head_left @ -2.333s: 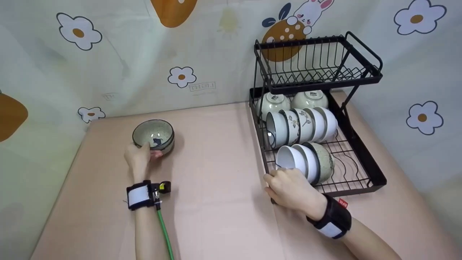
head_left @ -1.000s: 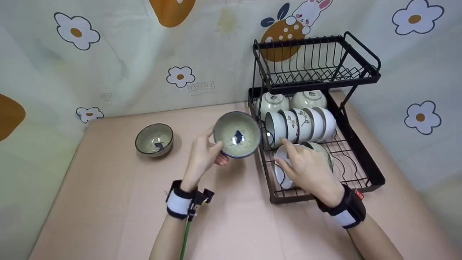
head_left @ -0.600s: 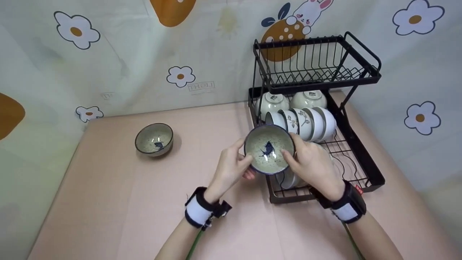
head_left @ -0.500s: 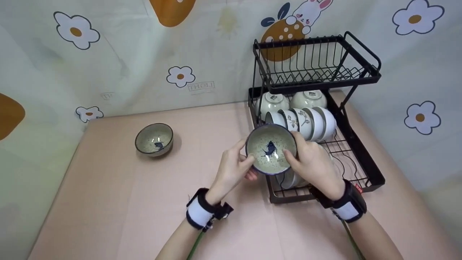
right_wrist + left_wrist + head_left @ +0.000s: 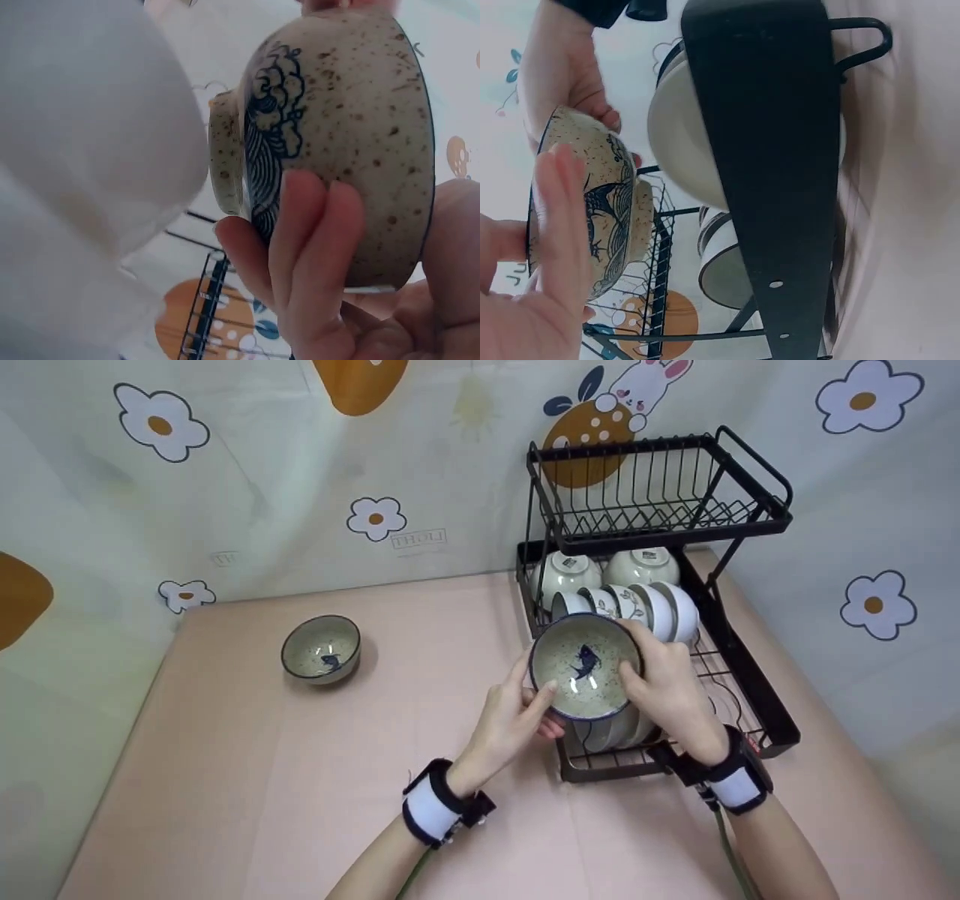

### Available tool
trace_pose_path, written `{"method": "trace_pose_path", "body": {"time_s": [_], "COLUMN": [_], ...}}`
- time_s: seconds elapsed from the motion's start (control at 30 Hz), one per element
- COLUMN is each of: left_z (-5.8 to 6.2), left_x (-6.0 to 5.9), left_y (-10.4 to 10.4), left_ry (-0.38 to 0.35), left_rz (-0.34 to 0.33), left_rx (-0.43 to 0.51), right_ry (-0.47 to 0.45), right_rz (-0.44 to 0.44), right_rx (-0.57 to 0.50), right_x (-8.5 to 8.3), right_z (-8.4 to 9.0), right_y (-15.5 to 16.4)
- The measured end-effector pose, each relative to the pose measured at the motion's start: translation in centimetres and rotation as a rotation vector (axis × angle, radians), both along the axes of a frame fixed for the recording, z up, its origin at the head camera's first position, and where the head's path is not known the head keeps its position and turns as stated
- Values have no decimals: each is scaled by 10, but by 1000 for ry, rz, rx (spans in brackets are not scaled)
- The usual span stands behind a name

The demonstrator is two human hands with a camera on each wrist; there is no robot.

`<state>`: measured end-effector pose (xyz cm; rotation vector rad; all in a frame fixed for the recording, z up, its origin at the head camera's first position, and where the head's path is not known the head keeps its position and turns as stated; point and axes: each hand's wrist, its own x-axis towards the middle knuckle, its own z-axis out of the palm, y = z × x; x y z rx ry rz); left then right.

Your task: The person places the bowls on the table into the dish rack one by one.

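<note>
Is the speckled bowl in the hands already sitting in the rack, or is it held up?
Held up. Both hands grip the speckled bowl by its rim, tilted toward the camera, above the front bowls of the rack.

Both my forearms reach forward and angle in toward each other, a dark strap with a white patch round each wrist. My left hand (image 5: 516, 715) has its thumb lifted and its fingers curled in a grip. My right hand (image 5: 670, 690) faces it, thumb forward, fingers (image 5: 315, 247) wrapped round in a clasp.
</note>
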<state>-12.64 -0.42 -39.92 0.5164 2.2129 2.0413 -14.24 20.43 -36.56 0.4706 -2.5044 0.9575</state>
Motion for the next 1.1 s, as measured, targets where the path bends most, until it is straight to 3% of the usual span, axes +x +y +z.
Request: {"method": "trace_pose_path", "body": {"time_s": [0.17,0.4,0.57,0.67,0.87,1.1], "left_z": [-4,-17,-29,-34,-38,-39], "left_x": [0,-2,0,1,3,2], "left_y": [2,6,13,17,19,19], "left_ry": [39,121,87,61,108,94], "left_rz": [-21,45,31,6,6,-1], "left_rx": [-109,-429,-612,-656,-684,-684], "right_ry": [64,184,217,204,177,95], "right_rz": [-47,-196,-305,-376,-487,-533], "right_rx": [27,-38,-64,-52,3,103], "right_x": [-4,-9,-9,-9,-13,-15], "right_z": [4,13,21,24,26,25], "right_y": [11,32,46,54,72,89]}}
